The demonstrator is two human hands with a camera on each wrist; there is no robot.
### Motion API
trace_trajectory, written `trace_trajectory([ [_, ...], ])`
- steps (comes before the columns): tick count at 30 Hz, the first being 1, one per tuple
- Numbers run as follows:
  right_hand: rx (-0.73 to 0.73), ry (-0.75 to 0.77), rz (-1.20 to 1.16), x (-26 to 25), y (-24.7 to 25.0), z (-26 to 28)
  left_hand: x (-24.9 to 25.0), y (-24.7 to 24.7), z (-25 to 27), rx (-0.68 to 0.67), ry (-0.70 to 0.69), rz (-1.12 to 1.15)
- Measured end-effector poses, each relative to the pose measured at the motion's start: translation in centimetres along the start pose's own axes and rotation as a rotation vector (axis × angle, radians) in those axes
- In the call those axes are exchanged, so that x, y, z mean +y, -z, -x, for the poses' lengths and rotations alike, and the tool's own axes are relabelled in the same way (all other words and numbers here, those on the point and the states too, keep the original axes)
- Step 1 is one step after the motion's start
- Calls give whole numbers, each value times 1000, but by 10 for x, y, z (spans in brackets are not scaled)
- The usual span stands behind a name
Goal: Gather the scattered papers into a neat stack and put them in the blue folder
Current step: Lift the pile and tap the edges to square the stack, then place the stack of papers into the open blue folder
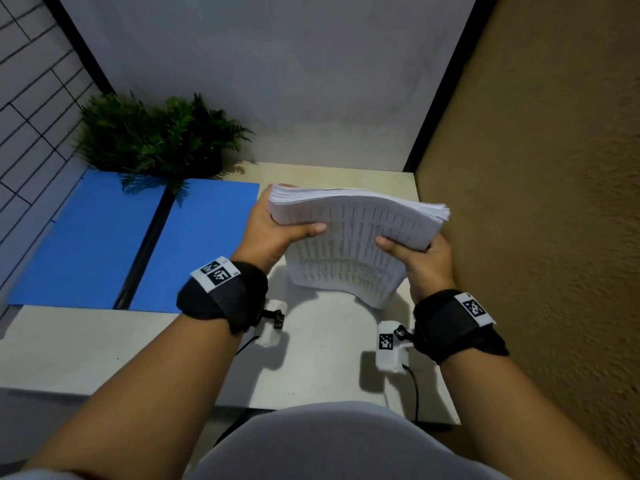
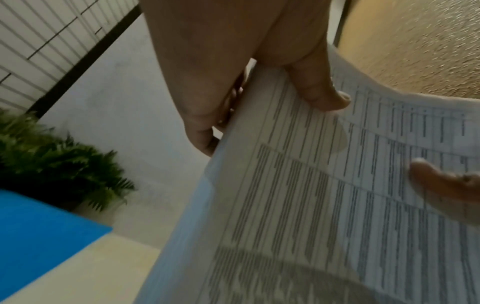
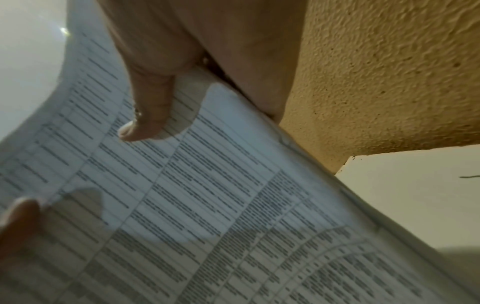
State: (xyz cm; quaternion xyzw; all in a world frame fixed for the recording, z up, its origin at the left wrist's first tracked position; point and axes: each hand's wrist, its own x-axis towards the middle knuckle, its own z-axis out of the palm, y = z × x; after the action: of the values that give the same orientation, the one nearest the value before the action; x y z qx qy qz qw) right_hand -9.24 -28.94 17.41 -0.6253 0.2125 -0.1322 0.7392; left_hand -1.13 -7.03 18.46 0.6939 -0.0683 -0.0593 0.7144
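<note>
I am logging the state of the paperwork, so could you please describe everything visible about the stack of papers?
The stack of papers is a thick sheaf of white sheets printed with dense columns of dark text. It stands on its lower edge on the pale table, bowed and leaning, its top edges slightly uneven. The left hand grips its left side and the right hand its right, thumbs pressed on the printed face. It is right of the open blue folder, apart from it.

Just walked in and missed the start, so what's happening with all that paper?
A person grips a thick stack of printed papers in both hands, left hand and right hand at opposite sides, standing it on edge on the table. The blue folder lies open to the left, with no papers in it.
</note>
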Motion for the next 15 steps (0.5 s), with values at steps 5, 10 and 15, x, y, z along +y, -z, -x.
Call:
trace_trajectory([
  [5, 12, -151, 69, 13, 0, -2, -34, -18, 9, -10, 281, 3],
  [10, 32, -130, 84, 10, -4, -6, -47, -22, 13, 100, 336, 13],
  [15, -151, -165, 95, 10, -15, 1, -32, 6, 10, 89, 334, 254],
])
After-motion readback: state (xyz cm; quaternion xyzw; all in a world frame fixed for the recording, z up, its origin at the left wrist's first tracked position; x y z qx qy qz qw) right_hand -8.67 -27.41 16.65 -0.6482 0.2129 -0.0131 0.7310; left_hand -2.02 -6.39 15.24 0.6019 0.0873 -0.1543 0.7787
